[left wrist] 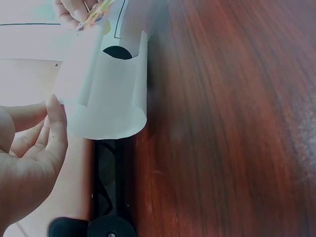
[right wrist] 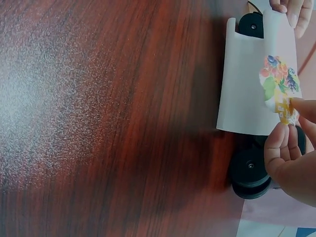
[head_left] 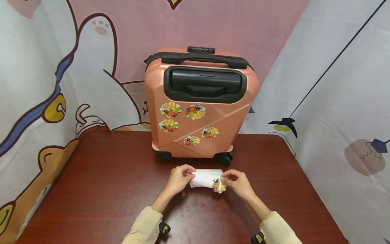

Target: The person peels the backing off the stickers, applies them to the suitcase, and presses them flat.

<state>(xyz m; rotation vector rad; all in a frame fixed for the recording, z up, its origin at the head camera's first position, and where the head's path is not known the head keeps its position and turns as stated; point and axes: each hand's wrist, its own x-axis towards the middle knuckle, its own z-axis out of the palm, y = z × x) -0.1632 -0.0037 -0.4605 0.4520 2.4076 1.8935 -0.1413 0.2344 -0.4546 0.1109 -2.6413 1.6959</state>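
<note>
My left hand (head_left: 180, 179) pinches the left end of a curled white backing sheet (head_left: 204, 177) between thumb and fingers. At the sheet's right end, my right hand (head_left: 239, 183) pinches the edge of a round fruit-printed sticker (head_left: 218, 185). That sticker (right wrist: 280, 81) overlaps the white paper in the right wrist view. Behind both hands stands an upright salmon-pink suitcase (head_left: 225, 118). Several similar stickers are on its front, among them one at the upper left (head_left: 170, 109) and one at the lower right (head_left: 209, 132).
The suitcase stands on black wheels (head_left: 223, 158) upon a reddish-brown wooden table (head_left: 115, 189). A cartoon-printed cloth (head_left: 243, 30) hangs right behind the table's back edge and along its sides.
</note>
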